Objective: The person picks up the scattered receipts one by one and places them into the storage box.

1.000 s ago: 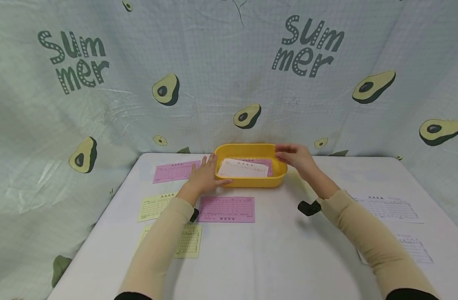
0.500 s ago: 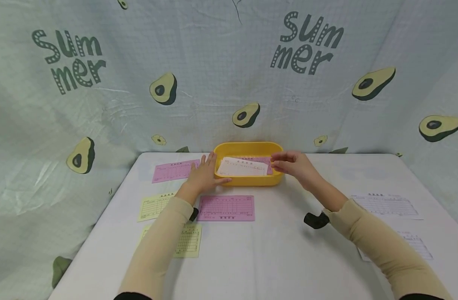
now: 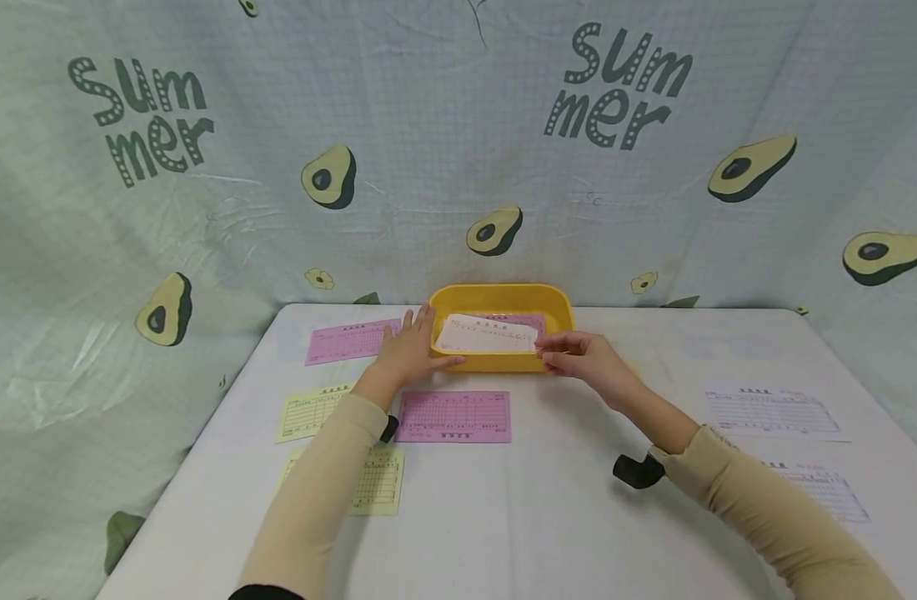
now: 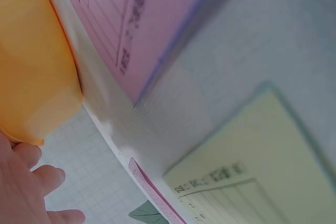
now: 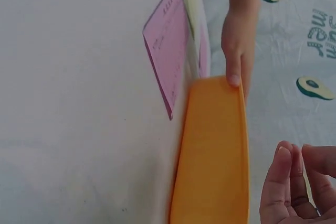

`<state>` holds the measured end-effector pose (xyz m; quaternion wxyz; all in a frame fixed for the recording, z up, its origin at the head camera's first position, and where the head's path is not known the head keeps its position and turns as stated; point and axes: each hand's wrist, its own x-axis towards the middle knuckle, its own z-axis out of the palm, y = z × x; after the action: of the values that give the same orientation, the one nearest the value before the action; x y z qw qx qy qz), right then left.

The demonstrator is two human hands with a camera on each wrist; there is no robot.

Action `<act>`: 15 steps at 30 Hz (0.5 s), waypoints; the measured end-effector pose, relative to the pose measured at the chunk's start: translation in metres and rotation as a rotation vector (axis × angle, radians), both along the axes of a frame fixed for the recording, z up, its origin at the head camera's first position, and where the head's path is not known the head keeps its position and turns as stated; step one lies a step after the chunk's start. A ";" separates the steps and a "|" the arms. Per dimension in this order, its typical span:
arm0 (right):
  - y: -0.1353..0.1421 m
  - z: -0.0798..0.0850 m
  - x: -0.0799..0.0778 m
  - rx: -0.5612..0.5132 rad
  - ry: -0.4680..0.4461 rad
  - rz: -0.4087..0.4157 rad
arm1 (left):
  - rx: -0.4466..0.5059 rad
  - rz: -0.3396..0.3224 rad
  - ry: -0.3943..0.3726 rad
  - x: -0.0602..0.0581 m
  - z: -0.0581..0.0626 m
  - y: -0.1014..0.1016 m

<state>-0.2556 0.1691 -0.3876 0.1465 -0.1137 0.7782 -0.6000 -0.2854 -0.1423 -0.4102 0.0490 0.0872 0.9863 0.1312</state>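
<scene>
A yellow tray stands at the table's far edge. Inside it, a white printed slip lies over a pink slip. My left hand rests on the tray's left end, its fingers spread along the side and its thumb at the near rim. My right hand is at the tray's near right corner, close to the white slip's right end. In the right wrist view, the bent right fingers and the thumb come close together above the rim, with no slip visible between them.
Pink slips lie left of the tray and in front of it. Yellow slips lie at the left, partly under the left sleeve. White slips lie at the right. A printed curtain hangs right behind the table.
My right hand has moved from the tray's right rim leftward and nearer, to the near right corner. My left hand, the tray and the slips inside look unchanged.
</scene>
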 end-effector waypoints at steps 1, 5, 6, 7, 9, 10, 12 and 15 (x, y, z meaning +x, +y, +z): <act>-0.001 -0.003 0.001 0.002 0.007 0.016 | -0.003 -0.001 0.003 0.000 0.000 0.000; -0.007 -0.011 0.005 0.015 0.017 0.091 | -0.010 -0.004 0.009 0.002 0.001 0.001; -0.008 -0.013 0.005 0.021 0.008 0.107 | -0.010 -0.005 0.008 0.002 0.002 0.001; -0.009 -0.015 0.005 0.036 0.005 0.130 | -0.011 -0.004 0.007 0.002 0.002 0.001; -0.012 -0.019 0.004 0.077 -0.004 0.182 | -0.009 -0.002 0.004 0.002 0.001 0.001; -0.014 -0.021 0.004 0.098 -0.013 0.208 | -0.007 -0.001 0.003 0.002 0.001 0.001; -0.017 -0.025 0.001 0.149 -0.031 0.250 | -0.006 0.002 0.000 0.001 0.001 0.001; -0.021 -0.032 -0.001 0.210 -0.041 0.288 | -0.004 0.005 -0.002 0.001 0.000 0.001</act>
<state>-0.2571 0.1484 -0.4194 0.2576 -0.1958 0.8093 -0.4903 -0.2848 -0.1415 -0.4102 0.0496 0.0846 0.9867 0.1293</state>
